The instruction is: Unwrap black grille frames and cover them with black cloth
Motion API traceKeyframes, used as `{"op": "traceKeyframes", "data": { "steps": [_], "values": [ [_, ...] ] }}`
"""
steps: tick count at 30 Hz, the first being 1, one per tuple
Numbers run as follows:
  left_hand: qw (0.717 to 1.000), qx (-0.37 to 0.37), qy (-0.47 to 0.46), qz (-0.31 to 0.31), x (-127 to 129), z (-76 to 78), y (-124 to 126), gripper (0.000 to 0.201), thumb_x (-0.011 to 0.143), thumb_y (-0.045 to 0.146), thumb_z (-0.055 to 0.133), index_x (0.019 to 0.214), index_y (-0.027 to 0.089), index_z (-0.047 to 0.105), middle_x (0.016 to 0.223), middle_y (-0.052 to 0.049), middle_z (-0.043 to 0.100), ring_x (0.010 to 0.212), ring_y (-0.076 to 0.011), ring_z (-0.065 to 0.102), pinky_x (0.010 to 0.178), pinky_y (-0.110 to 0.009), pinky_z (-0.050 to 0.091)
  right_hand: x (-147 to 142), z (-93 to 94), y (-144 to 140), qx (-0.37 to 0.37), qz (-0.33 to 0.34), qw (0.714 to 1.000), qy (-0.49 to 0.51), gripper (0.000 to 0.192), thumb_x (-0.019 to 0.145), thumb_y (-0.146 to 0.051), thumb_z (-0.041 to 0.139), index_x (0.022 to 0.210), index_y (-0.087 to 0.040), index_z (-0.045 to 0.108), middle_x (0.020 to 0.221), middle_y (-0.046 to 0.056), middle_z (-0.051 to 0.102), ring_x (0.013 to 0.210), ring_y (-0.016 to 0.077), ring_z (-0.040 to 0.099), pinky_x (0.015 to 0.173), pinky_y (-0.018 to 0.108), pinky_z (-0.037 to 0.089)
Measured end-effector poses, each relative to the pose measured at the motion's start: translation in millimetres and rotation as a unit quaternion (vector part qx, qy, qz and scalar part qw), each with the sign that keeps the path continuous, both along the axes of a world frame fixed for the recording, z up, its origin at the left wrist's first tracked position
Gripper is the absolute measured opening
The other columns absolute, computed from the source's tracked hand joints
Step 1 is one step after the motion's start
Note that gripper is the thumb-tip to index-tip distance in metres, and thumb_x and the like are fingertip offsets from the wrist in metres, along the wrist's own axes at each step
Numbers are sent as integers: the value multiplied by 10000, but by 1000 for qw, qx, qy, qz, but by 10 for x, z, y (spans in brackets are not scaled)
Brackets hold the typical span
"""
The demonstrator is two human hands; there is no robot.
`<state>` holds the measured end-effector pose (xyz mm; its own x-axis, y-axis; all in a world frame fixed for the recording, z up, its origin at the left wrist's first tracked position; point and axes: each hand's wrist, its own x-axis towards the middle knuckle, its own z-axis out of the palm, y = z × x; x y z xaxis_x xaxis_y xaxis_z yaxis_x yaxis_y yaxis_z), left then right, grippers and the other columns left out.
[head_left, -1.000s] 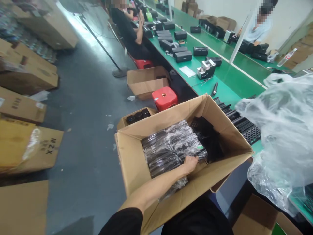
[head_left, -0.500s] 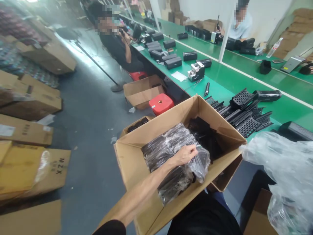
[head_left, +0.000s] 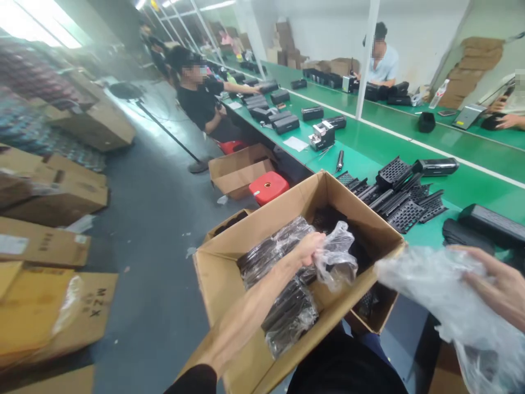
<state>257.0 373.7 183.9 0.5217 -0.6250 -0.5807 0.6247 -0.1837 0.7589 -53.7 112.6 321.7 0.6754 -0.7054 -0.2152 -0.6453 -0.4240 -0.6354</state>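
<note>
An open cardboard box (head_left: 229,284) rests on my lap, packed with plastic-wrapped bundles of black parts (head_left: 283,306). My left hand (head_left: 309,246) reaches into it and pinches the clear plastic wrap (head_left: 336,257) of one bundle, lifted above the others. My right hand (head_left: 498,287) at the right edge grips a large crumpled clear plastic bag (head_left: 443,306) that hangs beside the box.
A long green workbench (head_left: 369,158) runs to the right with a pile of black grille parts (head_left: 400,194) and black speaker housings (head_left: 488,224). A red stool (head_left: 268,186) and open cartons (head_left: 240,169) stand on the floor. Stacked boxes (head_left: 45,191) line the left. Other people sit at the bench.
My left hand has pulled a bundle's plastic wrap up out of the box. The big plastic bag dropped lower and my right hand came into view holding it. The view tilted up.
</note>
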Motion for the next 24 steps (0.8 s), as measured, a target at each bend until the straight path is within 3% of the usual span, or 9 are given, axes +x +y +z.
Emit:
{"op": "traceKeyframes", "data": {
  "steps": [2, 4, 8, 11, 13, 16, 18, 21, 24],
  "values": [
    [999, -11, 34, -20, -26, 30, -30, 466, 810, 399, 750, 667, 209, 349, 512, 97, 296, 385, -25, 216, 379, -165, 142, 100, -28, 171, 41, 83, 996, 11, 353, 786, -505, 583, 997, -260, 725, 937, 85, 751, 822, 305, 688, 716, 378, 501],
    [998, -22, 56, -30, -41, 64, -49, 524, 833, 480, 727, 654, 216, 311, 495, 99, 263, 379, -24, 182, 368, -167, 135, 211, -89, 296, 29, 146, 988, 40, 306, 808, -478, 517, 806, -224, 689, 775, 69, 717, 734, 280, 652, 669, 356, 461],
    [994, -32, 88, -59, -71, 91, -56, 649, 833, 730, 624, 631, 230, 264, 473, 101, 193, 380, -32, 109, 358, -193, 102, 400, -158, 455, -4, 198, 977, 76, 295, 738, -472, 492, 632, -198, 515, 595, 31, 568, 600, 206, 512, 576, 307, 351],
    [993, -28, 16, -111, -128, 66, -35, 680, 757, 863, 569, 634, 232, 351, 485, 96, 207, 393, -51, 118, 368, -224, 100, 509, -144, 569, 38, 233, 967, 95, 354, 760, -496, 473, 598, -187, 410, 588, 29, 503, 586, 169, 438, 535, 281, 290],
    [989, -23, -69, -131, -160, 53, 3, 668, 700, 840, 640, 622, 223, 395, 502, 85, 242, 415, -61, 158, 392, -237, 125, 563, -162, 610, 47, 238, 965, 98, 418, 815, -527, 429, 582, -182, 388, 577, 33, 484, 569, 155, 414, 523, 274, 274],
    [976, -22, -166, -137, -157, 53, 112, 578, 644, 589, 822, 544, 190, 415, 534, 56, 324, 494, -74, 283, 466, -236, 216, 613, -261, 563, 17, 243, 968, 66, 410, 863, -510, 438, 659, -172, 548, 649, 38, 591, 598, 174, 516, 568, 276, 364],
    [954, -26, -250, -163, -132, 44, 199, 463, 691, 461, 801, 513, 173, 486, 596, 17, 439, 604, -108, 409, 571, -241, 332, 638, -347, 486, -13, 247, 968, 31, 297, 822, -385, 472, 887, -189, 685, 826, 42, 693, 728, 214, 628, 693, 302, 465],
    [951, -34, -295, -88, -108, -26, 278, 368, 743, 424, 717, 516, 173, 576, 819, -45, 611, 814, -166, 532, 739, -267, 428, 699, -456, 402, -46, 251, 967, -19, 478, 685, -248, 447, 1070, -225, 728, 1192, 77, 694, 1050, 266, 669, 939, 369, 492],
    [982, -75, -163, 61, -112, -138, 267, 390, 677, 420, 739, 485, 165, 515, 962, -81, 671, 906, -187, 585, 757, -267, 463, 773, -532, 409, -7, 266, 964, -13, 382, 677, -249, 419, 879, -209, 741, 1110, 71, 717, 1001, 255, 680, 869, 335, 506]
  ]
}}
